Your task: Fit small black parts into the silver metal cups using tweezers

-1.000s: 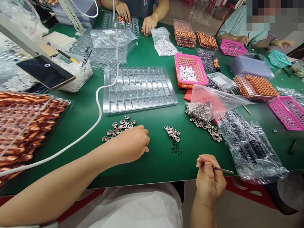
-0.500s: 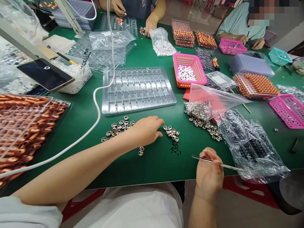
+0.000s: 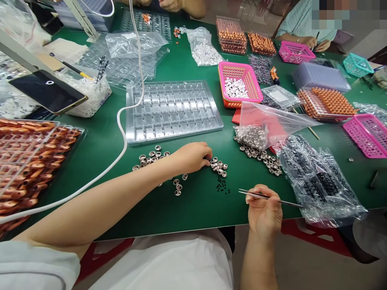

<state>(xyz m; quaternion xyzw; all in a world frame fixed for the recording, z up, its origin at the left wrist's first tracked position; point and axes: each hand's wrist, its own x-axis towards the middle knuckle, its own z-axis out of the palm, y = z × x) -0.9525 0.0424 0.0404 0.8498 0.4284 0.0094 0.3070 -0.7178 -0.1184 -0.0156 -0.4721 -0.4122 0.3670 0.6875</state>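
Observation:
My left hand (image 3: 196,156) reaches across to the left edge of a small pile of round silver metal caps (image 3: 220,166), thumb and fingertips pinched around one cap that they mostly hide. Just below that pile lies a scatter of tiny black pieces (image 3: 221,185). In my right hand (image 3: 264,209), near the table's front edge, is a pair of tweezers (image 3: 254,193) with its tips pointing left. More silver caps (image 3: 177,187) lie loose below my left forearm, and others (image 3: 154,154) are partly hidden behind it.
A clear compartmented tray (image 3: 175,110) lies ahead, with a white cable (image 3: 122,133) crossing its left side. Bagged caps (image 3: 252,137), a pink basket (image 3: 256,90) of white parts and a plastic bag of black parts (image 3: 320,181) are rightward. Orange parts (image 3: 60,161) fill stacked trays at left. Co-workers sit opposite.
My left hand has moved slightly right and its fingers have closed at the cap pile. The tweezers have shifted a little left and up with my right hand. A co-worker's hands have drawn back.

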